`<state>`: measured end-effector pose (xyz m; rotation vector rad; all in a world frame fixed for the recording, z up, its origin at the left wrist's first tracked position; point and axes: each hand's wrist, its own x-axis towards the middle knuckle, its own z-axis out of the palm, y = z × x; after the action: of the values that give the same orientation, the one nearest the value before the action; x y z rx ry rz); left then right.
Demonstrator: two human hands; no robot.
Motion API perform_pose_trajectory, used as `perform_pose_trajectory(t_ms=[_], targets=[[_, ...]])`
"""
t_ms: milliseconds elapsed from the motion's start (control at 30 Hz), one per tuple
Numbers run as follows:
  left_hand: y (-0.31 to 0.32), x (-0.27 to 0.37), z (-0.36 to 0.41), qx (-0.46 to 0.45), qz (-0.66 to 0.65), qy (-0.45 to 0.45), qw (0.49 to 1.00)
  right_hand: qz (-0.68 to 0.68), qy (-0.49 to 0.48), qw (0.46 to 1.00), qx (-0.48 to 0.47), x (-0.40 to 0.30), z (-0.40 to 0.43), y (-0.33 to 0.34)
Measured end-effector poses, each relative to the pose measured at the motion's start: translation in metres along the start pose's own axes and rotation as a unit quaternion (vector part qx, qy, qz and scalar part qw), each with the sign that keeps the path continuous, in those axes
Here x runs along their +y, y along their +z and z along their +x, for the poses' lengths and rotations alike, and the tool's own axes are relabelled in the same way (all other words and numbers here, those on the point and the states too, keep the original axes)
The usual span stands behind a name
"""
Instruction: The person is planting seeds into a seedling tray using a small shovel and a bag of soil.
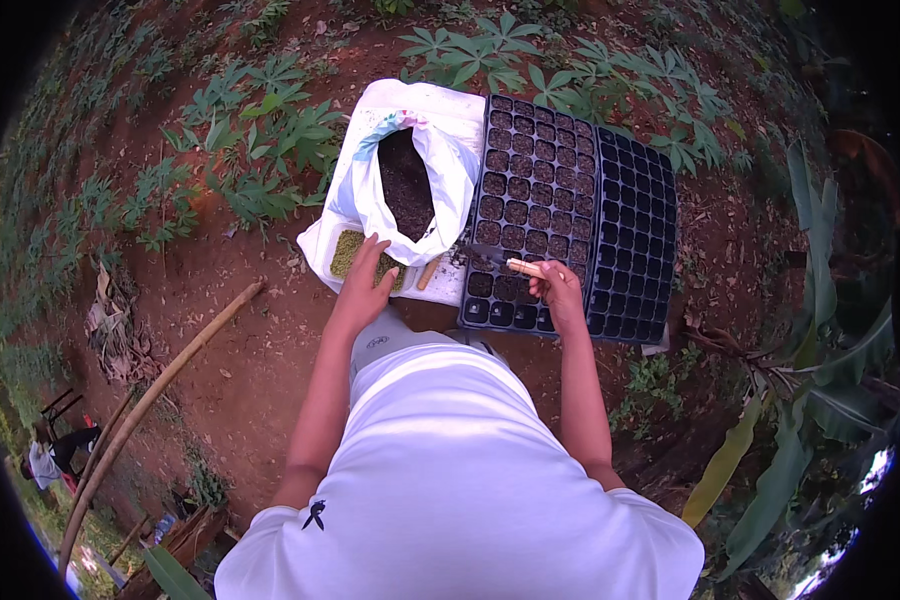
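Observation:
My right hand [559,289] holds the wooden handle of a small hand trowel [525,268], its dark blade over a black plastic seedling tray [470,225]. Most cells of that tray hold dark soil; those in the row nearest me look bare or scarcely filled. My left hand [365,285] rests with its fingers apart over a clear plastic container of green beans or pellets [345,253], at the near rim of an open white plastic bag [454,176] with dark soil [405,184] inside. A wooden handle [427,274] lies between the bag and the tray.
A second black tray [637,232], its cells without visible soil, adjoins the first on the right. Under the bag is a white board or sack [390,94]. Leafy plants [285,142] grow around. A wooden pole [172,367] stretches at left, with a person [45,461] far off. Banana leaves [772,472] stand right.

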<state>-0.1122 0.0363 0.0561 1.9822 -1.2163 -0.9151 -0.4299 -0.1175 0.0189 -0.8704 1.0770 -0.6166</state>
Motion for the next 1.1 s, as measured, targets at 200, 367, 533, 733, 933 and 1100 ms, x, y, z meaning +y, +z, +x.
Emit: perform_pose_trajectory(t_ms=[200, 367, 533, 733, 933, 1100], targets=[[0.055, 0.017, -0.033, 0.117, -0.019, -0.050, 0.992, -0.070, 0.012, 0.997, -0.031, 0.020, 0.002, -0.034], [0.094, 0.013, -0.049, 0.120, -0.052, -0.065, 0.989, -0.112, -0.002, 0.994, -0.022, 0.043, 0.001, -0.047], [0.135, 0.013, -0.052, -0.001, -0.067, -0.101, 0.993, -0.124, -0.023, 0.991, -0.040, 0.051, -0.003, -0.049], [0.164, 0.011, -0.041, -0.060, -0.106, -0.123, 0.985, -0.185, -0.068, 0.978, -0.075, 0.056, -0.017, -0.047], [0.173, 0.020, -0.035, -0.042, -0.166, -0.139, 0.975, -0.255, -0.160, 0.952, -0.062, 0.060, -0.033, -0.042], [0.175, 0.012, -0.031, -0.051, -0.166, -0.157, 0.972, -0.297, -0.199, 0.932, -0.063, 0.053, -0.042, -0.045]])
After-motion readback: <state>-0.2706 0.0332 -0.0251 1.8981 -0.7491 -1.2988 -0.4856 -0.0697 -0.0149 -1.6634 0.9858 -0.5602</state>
